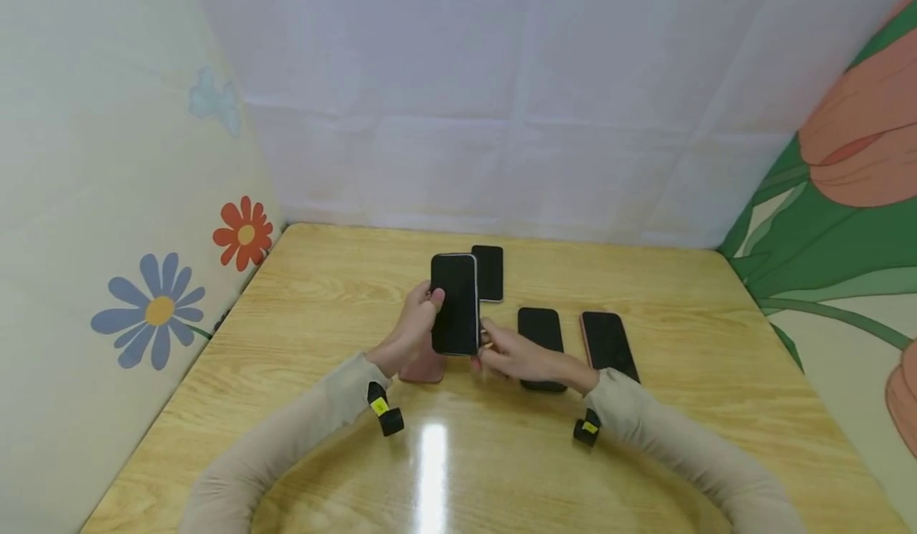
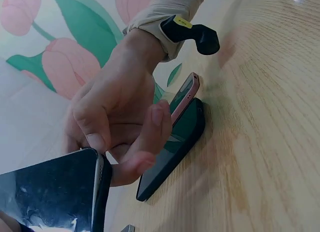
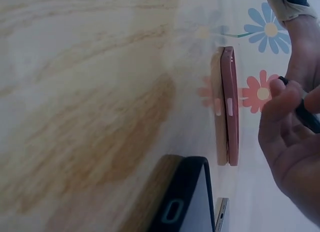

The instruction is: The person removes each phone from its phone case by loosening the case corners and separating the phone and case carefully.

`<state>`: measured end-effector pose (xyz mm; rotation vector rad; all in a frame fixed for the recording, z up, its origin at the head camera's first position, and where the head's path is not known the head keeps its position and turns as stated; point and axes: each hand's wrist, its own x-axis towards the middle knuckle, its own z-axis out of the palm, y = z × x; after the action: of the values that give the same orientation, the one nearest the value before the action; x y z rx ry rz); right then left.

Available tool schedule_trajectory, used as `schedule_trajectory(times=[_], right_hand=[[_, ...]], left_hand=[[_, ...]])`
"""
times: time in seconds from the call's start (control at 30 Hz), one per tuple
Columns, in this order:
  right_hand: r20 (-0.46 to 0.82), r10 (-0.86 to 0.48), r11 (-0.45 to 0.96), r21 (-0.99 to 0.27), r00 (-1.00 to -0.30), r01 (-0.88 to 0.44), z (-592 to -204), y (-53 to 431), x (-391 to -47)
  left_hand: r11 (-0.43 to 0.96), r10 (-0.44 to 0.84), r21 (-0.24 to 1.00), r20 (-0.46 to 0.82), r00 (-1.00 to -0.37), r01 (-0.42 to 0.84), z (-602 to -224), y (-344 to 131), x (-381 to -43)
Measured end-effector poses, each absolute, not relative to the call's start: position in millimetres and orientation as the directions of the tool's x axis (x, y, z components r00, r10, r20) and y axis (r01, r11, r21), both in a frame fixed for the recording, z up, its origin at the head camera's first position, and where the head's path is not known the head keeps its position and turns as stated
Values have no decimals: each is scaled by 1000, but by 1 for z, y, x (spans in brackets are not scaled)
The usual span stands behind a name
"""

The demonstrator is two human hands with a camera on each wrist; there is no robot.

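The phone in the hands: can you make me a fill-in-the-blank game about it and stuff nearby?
The left hand has its ____ on the front of the held phone.
The rightmost phone has a ____ edge.
The left wrist's black gadget has a ____ label.

Missing words: thumb; pink; yellow.

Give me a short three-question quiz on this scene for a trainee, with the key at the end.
1. True or false: the black-screened rectangular phone gripped by the left hand lies flat on the wood-grain tabletop.
2. In the head view, what colour is the rim of the rightmost dark-screened rectangular phone on the tabletop?
a) yellow
b) pink
c) green
3. Fill in: the left hand's ____ lies over the front of the gripped phone.

Key:
1. False; it is held up off the tabletop.
2. b
3. thumb
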<state>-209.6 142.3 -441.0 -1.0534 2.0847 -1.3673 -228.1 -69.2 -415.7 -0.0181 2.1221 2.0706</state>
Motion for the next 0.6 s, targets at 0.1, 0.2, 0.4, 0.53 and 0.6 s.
schedule_trajectory(times=[0.1,0.2,0.4,0.53,0.6], right_hand=[[37,-795,237,-900,-606,-366,-439,145,-213],[18,-796,250,-900,-605,-356,-439,147,-215],[23,-786,230,-917,-618,-326,-438,150,-218],[50,-772,162,-949,-633,-272,-437,151,-221],[55,-769,129,-962,-637,-239,-436,151,-223]], left_hand=[[45,109,990,-141,-984,-137,-417,-69,-229],[54,105,988,-147,-984,-141,-420,-68,-229],[51,84,989,-143,-986,-139,-422,-65,-230],[65,73,988,-143,-987,-139,-423,-63,-230],[68,74,988,-146,-987,-141,-424,-62,-230]])
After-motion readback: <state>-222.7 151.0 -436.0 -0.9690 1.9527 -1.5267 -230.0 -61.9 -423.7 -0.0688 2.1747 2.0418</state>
